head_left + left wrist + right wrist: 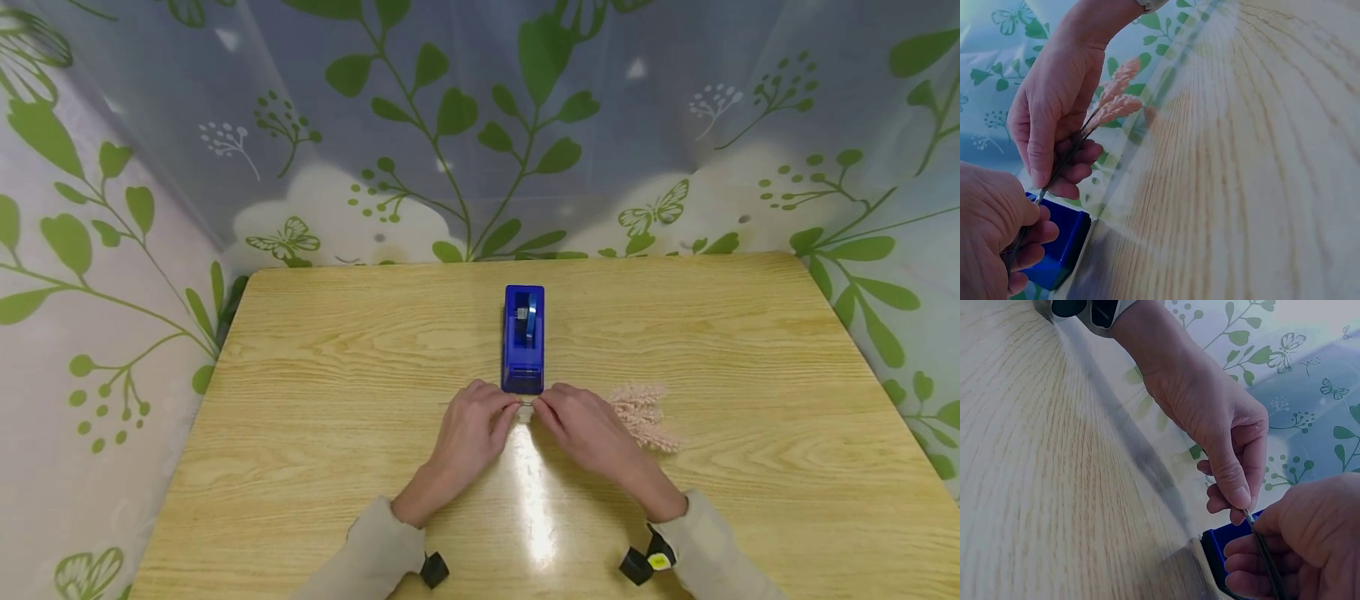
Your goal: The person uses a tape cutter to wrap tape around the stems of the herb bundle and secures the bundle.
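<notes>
A bunch of pale pink artificial flower sprigs (643, 417) with thin dark stems lies across both hands, its fluffy heads to the right. My left hand (471, 423) pinches the stems between thumb and fingers near their far end. Close beside it, my right hand (588, 421) grips the stems (1266, 556) nearer the heads. Between the fingertips a small pale, shiny patch (523, 413) shows at the stems. Just beyond the fingertips stands a blue tape dispenser (523, 354), partly overlapped by the hands in the left wrist view.
The wood-grain table (337, 350) stretches to both sides of the hands. Behind and beside it hangs a curtain (480, 192) printed with green leaves and butterflies. Black wrist devices (637, 567) sit at both sleeves, low over the near part of the table.
</notes>
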Action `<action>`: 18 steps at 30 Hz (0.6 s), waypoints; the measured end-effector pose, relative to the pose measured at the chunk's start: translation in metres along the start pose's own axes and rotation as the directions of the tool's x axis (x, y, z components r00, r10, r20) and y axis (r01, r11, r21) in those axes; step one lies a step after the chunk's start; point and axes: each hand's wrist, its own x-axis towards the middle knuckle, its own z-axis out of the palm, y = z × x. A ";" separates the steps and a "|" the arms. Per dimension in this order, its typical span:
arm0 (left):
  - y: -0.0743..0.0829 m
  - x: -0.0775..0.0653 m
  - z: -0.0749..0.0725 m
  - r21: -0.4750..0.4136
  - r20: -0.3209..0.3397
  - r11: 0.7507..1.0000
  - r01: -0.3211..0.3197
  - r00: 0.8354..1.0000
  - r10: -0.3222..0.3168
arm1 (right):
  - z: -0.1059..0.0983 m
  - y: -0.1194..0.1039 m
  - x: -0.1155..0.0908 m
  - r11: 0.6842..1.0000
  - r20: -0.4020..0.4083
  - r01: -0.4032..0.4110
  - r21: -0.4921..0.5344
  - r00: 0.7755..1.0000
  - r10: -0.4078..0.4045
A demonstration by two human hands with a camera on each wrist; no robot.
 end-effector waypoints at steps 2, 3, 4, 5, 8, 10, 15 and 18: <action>0.000 0.000 0.000 -0.001 -0.005 1.000 -0.003 1.000 0.003 | 0.000 -0.001 0.000 1.000 0.006 -0.004 0.000 1.000 0.004; 0.000 -0.001 0.000 -0.003 -0.008 1.000 -0.004 1.000 0.004 | 0.000 -0.001 0.000 1.000 0.002 -0.001 -0.003 1.000 0.001; 0.000 -0.001 0.000 -0.005 -0.010 1.000 -0.006 1.000 0.006 | -0.001 -0.001 0.000 1.000 -0.004 0.006 -0.005 1.000 -0.006; 0.000 -0.001 0.000 -0.006 -0.013 1.000 -0.007 1.000 0.007 | -0.001 -0.001 0.000 1.000 -0.011 0.011 -0.010 1.000 -0.011; 0.000 -0.001 0.000 -0.010 -0.022 1.000 -0.013 1.000 0.012 | -0.001 -0.001 0.000 1.000 -0.041 0.024 -0.019 0.999 -0.025; 0.001 -0.001 0.000 -0.014 -0.028 1.000 -0.015 0.999 0.015 | -0.001 -0.001 0.000 0.999 -0.058 0.030 -0.023 0.998 -0.031; 0.001 -0.001 0.000 -0.014 -0.040 1.000 -0.015 0.999 0.015 | 0.000 -0.002 0.000 0.999 -0.096 0.044 -0.020 0.994 -0.046; 0.002 -0.001 0.000 -0.010 -0.039 1.000 -0.009 0.999 0.009 | 0.001 -0.001 0.000 0.998 -0.120 0.056 -0.034 0.991 -0.060</action>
